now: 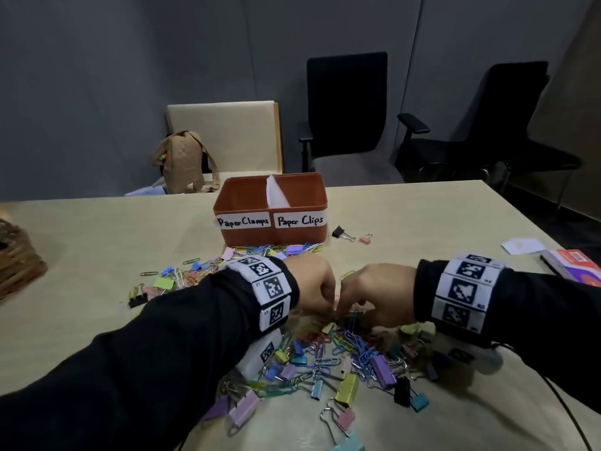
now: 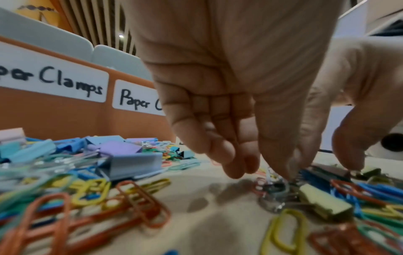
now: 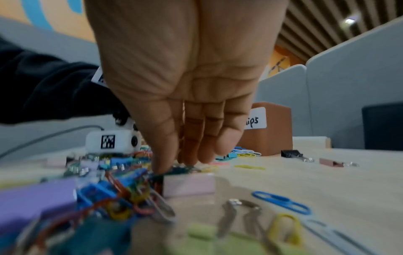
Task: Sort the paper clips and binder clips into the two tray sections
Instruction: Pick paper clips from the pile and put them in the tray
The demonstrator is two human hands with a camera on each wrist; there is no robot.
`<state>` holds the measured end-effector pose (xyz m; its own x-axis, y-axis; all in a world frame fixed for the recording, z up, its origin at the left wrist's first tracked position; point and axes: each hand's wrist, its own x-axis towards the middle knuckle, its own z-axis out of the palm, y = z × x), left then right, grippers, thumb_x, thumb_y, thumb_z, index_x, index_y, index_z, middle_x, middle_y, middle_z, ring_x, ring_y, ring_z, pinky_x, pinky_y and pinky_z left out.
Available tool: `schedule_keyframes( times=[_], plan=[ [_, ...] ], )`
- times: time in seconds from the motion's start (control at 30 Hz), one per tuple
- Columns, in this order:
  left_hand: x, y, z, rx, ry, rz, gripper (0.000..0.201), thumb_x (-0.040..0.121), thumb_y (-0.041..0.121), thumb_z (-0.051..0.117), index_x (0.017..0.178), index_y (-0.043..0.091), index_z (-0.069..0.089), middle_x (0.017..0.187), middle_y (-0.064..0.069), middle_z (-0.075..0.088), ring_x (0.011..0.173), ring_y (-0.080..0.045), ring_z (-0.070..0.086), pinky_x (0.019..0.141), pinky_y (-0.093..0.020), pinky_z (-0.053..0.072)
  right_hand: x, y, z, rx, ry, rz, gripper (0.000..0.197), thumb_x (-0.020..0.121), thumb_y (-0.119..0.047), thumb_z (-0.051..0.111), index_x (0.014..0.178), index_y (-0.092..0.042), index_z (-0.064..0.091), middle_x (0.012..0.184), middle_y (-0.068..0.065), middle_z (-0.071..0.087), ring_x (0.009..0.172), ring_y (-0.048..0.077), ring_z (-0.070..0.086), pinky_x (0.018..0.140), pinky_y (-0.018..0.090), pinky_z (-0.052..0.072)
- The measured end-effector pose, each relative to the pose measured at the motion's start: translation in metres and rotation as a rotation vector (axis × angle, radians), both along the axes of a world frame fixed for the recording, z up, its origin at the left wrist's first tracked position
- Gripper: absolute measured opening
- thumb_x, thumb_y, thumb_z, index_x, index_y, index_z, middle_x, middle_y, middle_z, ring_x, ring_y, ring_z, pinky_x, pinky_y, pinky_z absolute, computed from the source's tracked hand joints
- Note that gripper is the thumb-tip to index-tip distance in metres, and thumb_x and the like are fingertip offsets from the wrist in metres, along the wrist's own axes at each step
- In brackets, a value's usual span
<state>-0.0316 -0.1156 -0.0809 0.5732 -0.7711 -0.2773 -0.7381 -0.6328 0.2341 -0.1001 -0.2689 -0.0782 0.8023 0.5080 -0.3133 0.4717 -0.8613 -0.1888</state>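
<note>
Mixed pile of paper clips [image 1: 349, 345] and binder clips [image 1: 348, 388] lies on the table [image 1: 439, 222] in front of the orange tray [image 1: 273, 236]; too many to count. Tray has 2 sections, labelled "Paper Clamps" and "Paper Clips" (contents hidden). Right of the tray: 2 stray binder clips, black [image 1: 341, 233] and pink [image 1: 366, 238]. Left hand [image 1: 313, 288] and right hand [image 1: 379, 292], fingers curled down, meet over the pile; whether either grips a clip, cannot tell.
</note>
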Motion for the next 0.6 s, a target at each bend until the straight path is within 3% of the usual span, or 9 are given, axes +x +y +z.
schedule_keyframes(
  times=[0.07, 0.17, 0.3, 0.4, 0.5, 0.6],
  plan=[
    [-0.003, -0.005, 0.001, 0.039, -0.024, -0.012, 0.017, 0.077, 0.031, 0.075, 0.088, 0.019, 0.076, 0.085, 0.002, 0.073, 0.075, -0.016, 0.065, 0.061, -0.021, 0.046, 0.0, -0.001, -0.002, -0.033, -0.028, 0.008, 0.035, 0.082, -0.02, 0.065, 0.116, -0.029, 0.068, 0.115, -0.004, 0.064, 0.104, 0.022, 0.058, 0.086, 0.032, 0.047],
    [-0.005, -0.01, 0.002, 0.071, -0.037, -0.035, 0.015, 0.077, 0.027, 0.073, 0.088, 0.018, 0.075, 0.085, 0.001, 0.073, 0.079, -0.02, 0.067, 0.066, -0.024, 0.049, -0.004, 0.0, -0.002, -0.053, -0.055, 0.035, 0.028, 0.083, -0.027, 0.064, 0.11, -0.031, 0.07, 0.11, -0.004, 0.065, 0.099, 0.022, 0.06, 0.078, 0.028, 0.047],
    [-0.007, -0.011, 0.001, 0.095, -0.046, -0.064, 0.008, 0.077, 0.024, 0.072, 0.08, 0.018, 0.069, 0.075, 0.003, 0.064, 0.074, -0.021, 0.062, 0.062, -0.024, 0.043, -0.008, 0.004, -0.003, -0.15, -0.086, 0.044, 0.026, 0.084, -0.029, 0.061, 0.109, -0.029, 0.068, 0.107, -0.002, 0.065, 0.098, 0.024, 0.06, 0.076, 0.031, 0.049],
    [-0.005, -0.008, -0.003, 0.069, -0.047, -0.039, 0.011, 0.08, 0.027, 0.068, 0.077, 0.017, 0.065, 0.08, -0.001, 0.067, 0.076, -0.022, 0.061, 0.065, -0.027, 0.049, -0.012, 0.01, -0.005, -0.253, -0.124, 0.077, 0.023, 0.085, -0.024, 0.058, 0.106, -0.022, 0.067, 0.106, 0.002, 0.063, 0.097, 0.028, 0.06, 0.076, 0.035, 0.051],
    [0.001, -0.001, 0.001, -0.014, -0.009, 0.029, 0.011, 0.081, 0.026, 0.069, 0.076, 0.02, 0.06, 0.07, 0.008, 0.058, 0.071, -0.016, 0.057, 0.062, -0.026, 0.048, -0.015, 0.012, -0.007, -0.274, -0.117, 0.066, 0.021, 0.086, -0.024, 0.057, 0.104, -0.018, 0.066, 0.101, 0.005, 0.066, 0.094, 0.031, 0.06, 0.078, 0.037, 0.052],
    [0.007, 0.008, 0.008, -0.053, 0.036, 0.109, 0.011, 0.079, 0.017, 0.07, 0.082, 0.023, 0.061, 0.072, 0.009, 0.059, 0.067, -0.011, 0.055, 0.057, -0.022, 0.042, -0.016, 0.008, -0.003, -0.176, -0.098, 0.009, 0.018, 0.086, -0.024, 0.058, 0.1, -0.02, 0.068, 0.097, 0.003, 0.069, 0.091, 0.027, 0.061, 0.072, 0.029, 0.046]
  ],
)
